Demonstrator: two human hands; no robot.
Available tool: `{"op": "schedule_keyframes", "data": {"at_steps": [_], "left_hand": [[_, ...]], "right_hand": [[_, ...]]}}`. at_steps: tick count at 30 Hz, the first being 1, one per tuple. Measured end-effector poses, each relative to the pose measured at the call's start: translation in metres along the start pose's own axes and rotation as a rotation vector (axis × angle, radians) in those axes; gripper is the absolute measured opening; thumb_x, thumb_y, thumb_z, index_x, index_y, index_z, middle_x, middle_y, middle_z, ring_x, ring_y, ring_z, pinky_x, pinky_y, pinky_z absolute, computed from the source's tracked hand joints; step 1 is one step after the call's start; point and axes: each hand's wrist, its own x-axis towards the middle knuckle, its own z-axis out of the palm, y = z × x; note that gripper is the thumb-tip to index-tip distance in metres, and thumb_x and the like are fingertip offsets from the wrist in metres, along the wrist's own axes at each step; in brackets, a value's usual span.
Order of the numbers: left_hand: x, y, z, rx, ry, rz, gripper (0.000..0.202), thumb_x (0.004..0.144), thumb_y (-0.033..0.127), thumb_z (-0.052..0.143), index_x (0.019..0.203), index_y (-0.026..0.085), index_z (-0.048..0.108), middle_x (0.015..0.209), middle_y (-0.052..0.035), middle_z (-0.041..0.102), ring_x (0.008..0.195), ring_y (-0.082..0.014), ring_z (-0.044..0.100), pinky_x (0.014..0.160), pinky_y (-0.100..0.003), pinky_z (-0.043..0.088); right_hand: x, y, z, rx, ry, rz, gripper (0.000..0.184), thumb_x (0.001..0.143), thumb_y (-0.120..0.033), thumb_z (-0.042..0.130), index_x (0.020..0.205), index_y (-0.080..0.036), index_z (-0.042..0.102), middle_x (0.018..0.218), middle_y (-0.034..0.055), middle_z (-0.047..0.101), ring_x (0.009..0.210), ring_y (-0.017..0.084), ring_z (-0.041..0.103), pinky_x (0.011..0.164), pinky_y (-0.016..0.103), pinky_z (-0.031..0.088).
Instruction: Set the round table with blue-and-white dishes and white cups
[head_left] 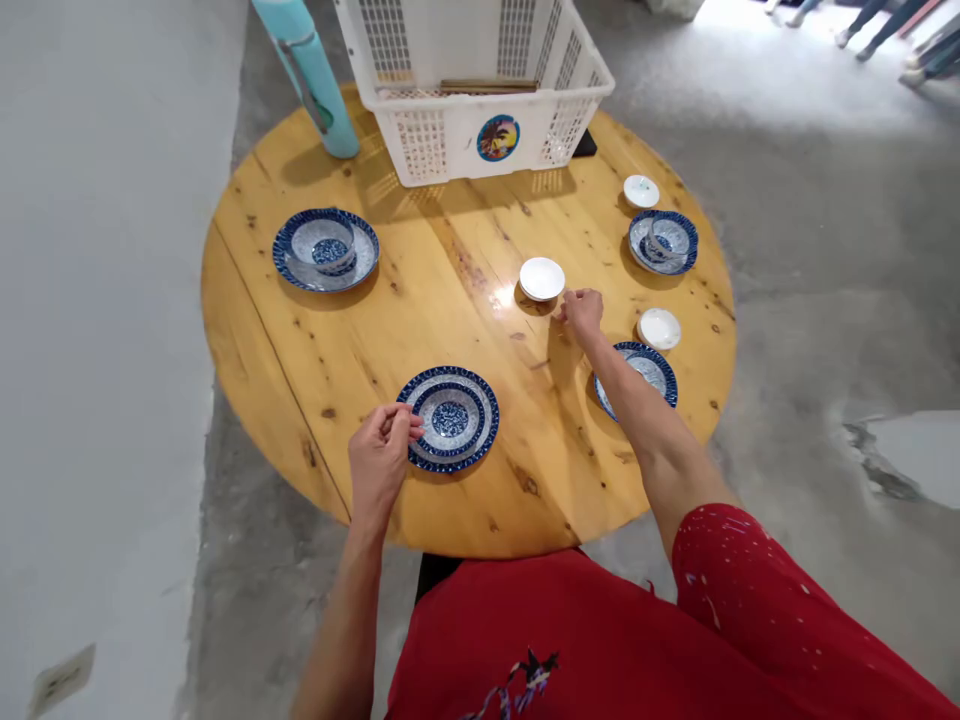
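Note:
My left hand [382,450] is closed in a loose pinch over the left rim of a blue-and-white patterned plate [489,440], with nothing visible in its fingers. On that plate sits a matching bowl [450,420]. My right hand [583,312] reaches to the middle of the table, just right of a small white saucer [541,278] that seems stacked on another. Its thumb and fingers are bent and slightly apart, and the dish is not in them. Below my right forearm, another blue-rimmed plate [670,376] is partly hidden, close to a small white dish [659,328].
The round wooden table [465,520] also bears a plate [367,250] with a glassy-looking bowl [322,245], another plate-and-bowl setting [664,243] and a white dish [641,190]. A white basket [450,140] and turquoise bottle [311,80] stand at the back. People's legs [874,25] show far right.

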Motion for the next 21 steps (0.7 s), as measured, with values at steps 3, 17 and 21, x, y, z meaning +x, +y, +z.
{"op": "schedule_keyframes", "data": {"at_steps": [3, 17, 21], "left_hand": [[0.03, 0.01, 0.009, 0.05, -0.054, 0.03, 0.024, 0.086, 0.039, 0.06, 0.089, 0.017, 0.066, 0.077, -0.0025, 0.071, 0.064, -0.0123, 0.068, 0.062, -0.022, 0.053], [0.204, 0.049, 0.152, 0.322, -0.423, 0.373, 0.015, 0.083, 0.028, 0.055, 0.079, 0.019, 0.066, 0.07, -0.0043, 0.07, 0.066, -0.0181, 0.068, 0.068, -0.029, 0.053], [0.23, 0.053, 0.2, 0.484, -0.507, 0.428, 0.017, 0.082, 0.025, 0.058, 0.092, 0.018, 0.07, 0.08, -0.0084, 0.072, 0.078, -0.0239, 0.068, 0.078, -0.035, 0.051]], "right_hand": [[0.009, -0.007, 0.005, -0.093, 0.062, 0.078, 0.024, 0.09, -0.039, 0.053, 0.08, -0.019, 0.061, 0.065, 0.0064, 0.063, 0.08, 0.026, 0.068, 0.083, 0.04, 0.054], [0.018, -0.016, 0.023, -0.248, 0.175, 0.138, 0.007, 0.081, -0.023, 0.059, 0.087, -0.02, 0.062, 0.099, 0.0147, 0.068, 0.105, 0.034, 0.062, 0.093, 0.051, 0.05], [0.018, -0.019, 0.025, -0.249, 0.161, 0.177, 0.009, 0.08, -0.021, 0.057, 0.087, -0.021, 0.062, 0.101, 0.0142, 0.068, 0.104, 0.034, 0.062, 0.092, 0.051, 0.05]]}}
